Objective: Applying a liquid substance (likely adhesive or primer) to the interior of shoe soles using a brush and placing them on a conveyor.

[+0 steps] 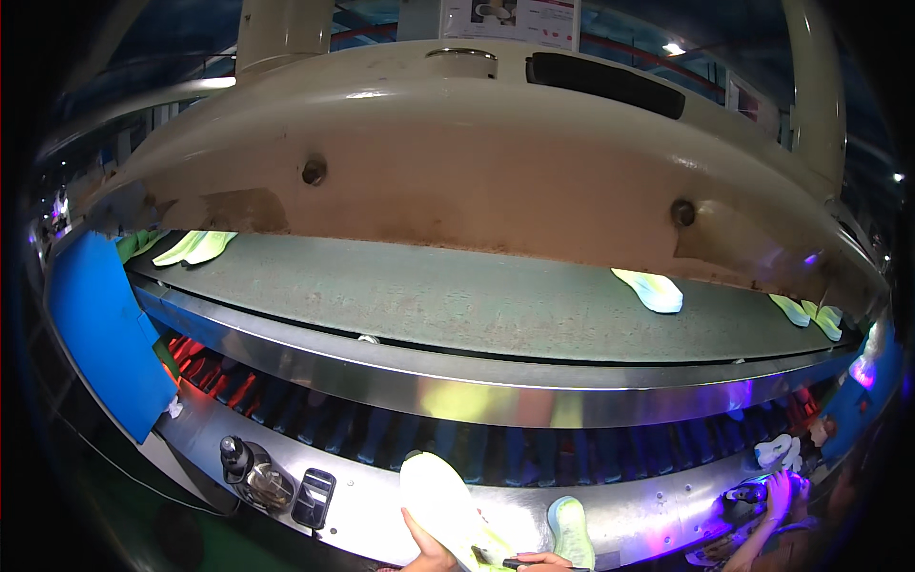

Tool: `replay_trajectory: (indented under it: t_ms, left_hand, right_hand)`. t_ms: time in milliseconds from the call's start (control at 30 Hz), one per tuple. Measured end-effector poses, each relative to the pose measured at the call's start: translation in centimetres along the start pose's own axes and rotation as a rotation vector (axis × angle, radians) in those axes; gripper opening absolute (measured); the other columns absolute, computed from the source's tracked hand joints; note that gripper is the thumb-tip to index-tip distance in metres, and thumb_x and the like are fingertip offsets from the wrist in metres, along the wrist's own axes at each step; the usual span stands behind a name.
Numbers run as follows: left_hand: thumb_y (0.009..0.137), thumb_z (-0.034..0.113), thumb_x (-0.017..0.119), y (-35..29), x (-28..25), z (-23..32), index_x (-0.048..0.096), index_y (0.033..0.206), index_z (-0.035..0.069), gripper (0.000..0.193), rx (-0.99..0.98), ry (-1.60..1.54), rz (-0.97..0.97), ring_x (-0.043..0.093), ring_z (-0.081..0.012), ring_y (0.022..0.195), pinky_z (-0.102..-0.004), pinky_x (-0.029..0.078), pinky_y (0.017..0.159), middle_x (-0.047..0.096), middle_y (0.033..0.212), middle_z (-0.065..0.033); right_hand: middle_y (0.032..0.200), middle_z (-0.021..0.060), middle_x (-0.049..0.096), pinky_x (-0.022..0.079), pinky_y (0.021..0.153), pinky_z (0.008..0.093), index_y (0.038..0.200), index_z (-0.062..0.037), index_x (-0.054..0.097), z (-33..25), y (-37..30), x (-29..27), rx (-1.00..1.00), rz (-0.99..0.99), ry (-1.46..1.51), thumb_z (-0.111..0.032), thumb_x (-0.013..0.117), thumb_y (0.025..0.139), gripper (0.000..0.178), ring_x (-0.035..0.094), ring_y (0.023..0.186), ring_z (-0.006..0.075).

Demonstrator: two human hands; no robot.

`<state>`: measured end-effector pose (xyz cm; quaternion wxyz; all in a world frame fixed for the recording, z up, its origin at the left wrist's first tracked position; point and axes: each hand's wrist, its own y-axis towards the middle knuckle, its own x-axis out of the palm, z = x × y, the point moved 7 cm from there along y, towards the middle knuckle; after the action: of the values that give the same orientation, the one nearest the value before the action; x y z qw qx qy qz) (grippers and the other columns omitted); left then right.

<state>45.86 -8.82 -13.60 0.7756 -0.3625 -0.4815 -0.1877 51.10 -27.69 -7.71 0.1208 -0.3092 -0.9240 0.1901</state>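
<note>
At the bottom middle, my left hand is closed around the edge of a pale yellow-white shoe sole, which is tilted up over the metal ledge. My right hand, mostly cut off by the lower edge, grips a slim dark tool at the lower part of this sole. Its exact kind does not show. Just right of that hand, a second yellow-green shoe sole lies on the ledge.
A conveyor belt under a beige hood carries more soles. Below it, dark shoe-shaped pieces stand in a row. Left on the ledge are a bottle and a black phone-like object. A co-worker's hand works at far right.
</note>
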Motion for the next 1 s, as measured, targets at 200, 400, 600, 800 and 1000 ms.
replay_trajectory:
  t_ms: [200, 400, 600, 800, 1000]
  left_hand:
    - [0.067, 0.079, 0.012, -0.7, 0.6, 0.5, 0.044, 0.115, 0.007, 0.093, 0.013, 0.008, -0.060, 0.052, -0.0383, 0.081, -0.0514, 0.042, 0.073, 0.054, 0.094, -0.0222]
    - [0.069, 0.079, 0.011, -2.0, 1.4, 0.5, 0.033, 0.125, 0.008, 0.093, 0.018, 0.061, -0.243, 0.050, -0.0394, 0.094, -0.0512, 0.040, 0.082, 0.047, 0.111, -0.0197]
    - [0.066, 0.083, 0.013, -4.3, 6.2, 1.7, 0.034, 0.126, 0.004, 0.100, 0.025, 0.196, -0.347, 0.050, -0.0355, 0.098, -0.0470, 0.041, 0.084, 0.050, 0.109, -0.0216]
    - [0.071, 0.075, 0.030, -7.7, 11.5, 1.6, 0.024, 0.133, 0.004, 0.094, 0.017, 0.317, -0.453, 0.042, -0.0371, 0.113, -0.0503, 0.037, 0.091, 0.037, 0.128, -0.0203]
    - [0.072, 0.062, 0.051, -8.6, 10.4, -1.7, 0.020, 0.135, 0.006, 0.089, -0.146, 0.202, -0.585, 0.041, -0.0370, 0.114, -0.0552, 0.037, 0.090, 0.029, 0.134, -0.0171]
  right_hand:
    - [0.108, 0.0113, 0.057, 0.042, 0.087, 0.0284, 0.108, 0.0028, 0.056, 0.1, -0.1, 0.3, -0.048, -0.030, 0.075, -0.007, 0.052, 0.085, 0.025, 0.051, 0.101, 0.0192]
    - [0.112, 0.0153, 0.055, 0.042, 0.089, 0.0288, 0.110, 0.0035, 0.054, -2.4, -2.0, 0.9, 0.016, -0.038, 0.101, -0.007, 0.051, 0.085, 0.027, 0.052, 0.103, 0.0218]
    - [0.104, 0.0134, 0.059, 0.046, 0.081, 0.0282, 0.103, 0.0036, 0.058, -0.5, -0.7, -1.0, -0.268, -0.070, 0.043, -0.004, 0.052, 0.083, 0.022, 0.055, 0.096, 0.0207]
    - [0.098, 0.0133, 0.060, 0.047, 0.080, 0.0285, 0.095, 0.0028, 0.061, -4.1, -1.6, 0.2, -0.352, -0.058, 0.156, -0.001, 0.058, 0.077, 0.019, 0.057, 0.090, 0.0201]
    - [0.092, 0.0132, 0.062, 0.047, 0.078, 0.0289, 0.088, 0.0021, 0.063, -7.6, -2.3, 1.3, -0.486, 0.054, 0.523, 0.003, 0.064, 0.071, 0.017, 0.058, 0.084, 0.0195]
